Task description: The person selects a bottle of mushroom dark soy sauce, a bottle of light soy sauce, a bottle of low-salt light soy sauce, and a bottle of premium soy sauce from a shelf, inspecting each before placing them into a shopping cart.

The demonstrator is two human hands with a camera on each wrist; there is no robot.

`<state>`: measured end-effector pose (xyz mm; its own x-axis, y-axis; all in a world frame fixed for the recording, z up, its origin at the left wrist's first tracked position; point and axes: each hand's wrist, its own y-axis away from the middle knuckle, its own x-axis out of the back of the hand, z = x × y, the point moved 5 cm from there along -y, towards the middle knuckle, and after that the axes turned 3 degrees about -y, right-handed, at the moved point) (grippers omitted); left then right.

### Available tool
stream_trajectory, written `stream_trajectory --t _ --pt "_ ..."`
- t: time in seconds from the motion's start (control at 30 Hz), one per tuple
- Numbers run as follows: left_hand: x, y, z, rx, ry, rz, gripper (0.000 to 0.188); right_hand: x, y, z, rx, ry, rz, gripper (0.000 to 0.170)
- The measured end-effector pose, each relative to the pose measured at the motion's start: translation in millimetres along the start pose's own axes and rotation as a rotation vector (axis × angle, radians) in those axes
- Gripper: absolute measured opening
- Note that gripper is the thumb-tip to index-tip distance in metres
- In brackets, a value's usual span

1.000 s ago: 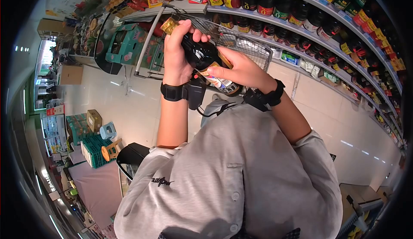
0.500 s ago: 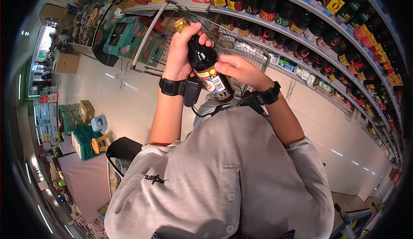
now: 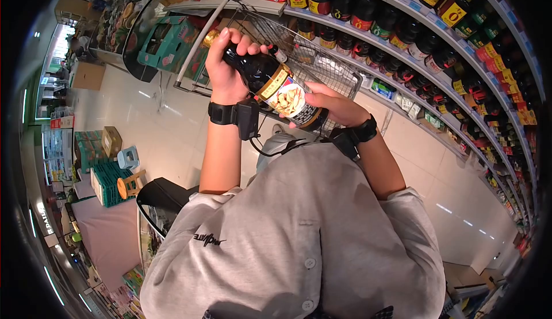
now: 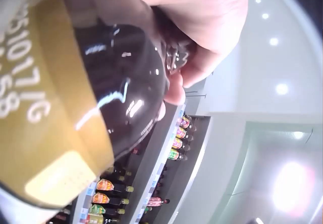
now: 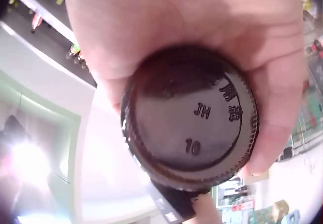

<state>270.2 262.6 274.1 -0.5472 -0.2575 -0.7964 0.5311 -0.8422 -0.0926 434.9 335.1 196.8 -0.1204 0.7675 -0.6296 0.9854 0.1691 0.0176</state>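
Note:
A dark glass bottle [image 3: 264, 77] with a gold cap and a pictured label is held tilted in front of the chest. Around its neck curl the fingers of my left hand [image 3: 227, 72]; in the left wrist view that hand [image 4: 202, 22] grips the neck beyond the dark shoulder and gold label band [image 4: 75, 83]. My right hand [image 3: 336, 105] holds the bottle's lower part, thumb on the label. The right wrist view has the embossed round base [image 5: 192, 118] facing the camera, with the right hand [image 5: 186, 17] wrapped behind it.
A wire shopping cart [image 3: 339, 72] stands just beyond the hands. Shelves of dark bottles [image 3: 362, 14] curve along the right. Green boxes [image 3: 167, 43] lie beyond the cart's left side; a blue stool [image 3: 127, 157] and a green crate [image 3: 109, 184] stand at left.
The bottle has turned so its food picture faces up instead of the barcode, and it lies more slanted. The left hand has shifted slightly left; the right hand has moved slightly down along the bottle.

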Motion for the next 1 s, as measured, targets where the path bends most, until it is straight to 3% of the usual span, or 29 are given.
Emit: stream_trajectory --t 0.03,0.07,0.1,0.13,0.17,0.23,0.3,0.33,0.37,0.43,0.47,0.57,0.6,0.63,0.7,0.83,0.87,0.93,1.0 --pt "-1.0 -0.2 0.7 -0.002 0.003 0.006 0.023 0.3 -1.3 1.6 0.023 0.011 0.04 0.059" --pt "4.1 -1.4 1.4 -0.02 -0.048 0.135 0.023 11.4 -4.4 4.8 0.099 0.064 0.162 0.057" --pt "9.8 -2.7 2.4 -0.037 -0.101 0.26 0.023 9.1 -3.6 0.3 0.099 0.064 0.163 0.057" --pt "16.5 -3.2 2.9 -0.054 -0.081 0.326 0.023 5.6 -1.2 -14.2 0.193 0.254 0.227 0.058" --pt "18.3 -3.3 3.2 -0.053 -0.084 0.326 0.023 2.8 1.0 -23.9 0.287 0.443 0.29 0.059" --pt "24.1 -1.6 6.7 -0.115 -0.086 0.438 0.023 1.0 -1.1 -26.3 0.346 0.466 0.295 0.059" --pt "21.3 -0.9 7.0 -0.09 -0.094 0.45 0.022 0.5 1.3 -24.6 0.258 0.307 0.332 0.055" --pt "20.6 -1.1 7.3 -0.069 -0.102 0.461 0.021 7.0 0.7 -22.8 0.382 0.48 0.364 0.045" --pt "20.9 0.3 9.3 -0.069 -0.103 0.46 0.021 15.4 0.7 -19.8 0.384 0.48 0.364 0.045" --pt "12.3 1.4 10.8 -0.079 -0.094 0.212 0.02 14.1 0.2 -4.5 0.093 -0.202 0.044 0.04" --pt "12.9 0.8 11.2 -0.052 -0.047 0.085 0.023 14.4 1.2 -2.1 0.096 -0.14 0.064 0.043" --pt "22.5 -4.7 12.3 -0.047 0.027 -0.001 0.026 13.8 -0.8 4.0 0.12 -0.064 0.194 0.043" --pt "24.7 -3.4 12.8 -0.05 0.001 0.148 0.028 15.6 -0.5 1.9 0.174 0.021 0.333 0.046" --pt "21.3 -5.9 11.4 -0.045 0.001 0.144 0.028 14.1 1.7 -2.8 0.178 0.02 0.338 0.046" --pt "30.7 -2.3 14.3 -0.093 -0.043 0.408 0.026 5.7 8.1 -14.2 0.17 0.238 0.392 0.051" --pt "32.9 -7.4 11.2 -0.023 -0.038 0.399 0.025 12.3 5.7 -9.3 0.141 0.371 0.364 0.051" --pt "31.6 -6.8 10.6 -0.021 -0.04 0.398 0.025 18.0 6.1 -6.9 0.143 0.369 0.365 0.051" --pt "20.3 -3.6 9.5 -0.03 -0.107 0.298 0.025 18.0 5.5 5.2 0.054 -0.093 0.148 0.051" --pt "25.9 -6.5 8.1 -0.018 -0.025 0.223 0.025 18.4 3.5 8.4 0.048 -0.095 0.168 0.052"
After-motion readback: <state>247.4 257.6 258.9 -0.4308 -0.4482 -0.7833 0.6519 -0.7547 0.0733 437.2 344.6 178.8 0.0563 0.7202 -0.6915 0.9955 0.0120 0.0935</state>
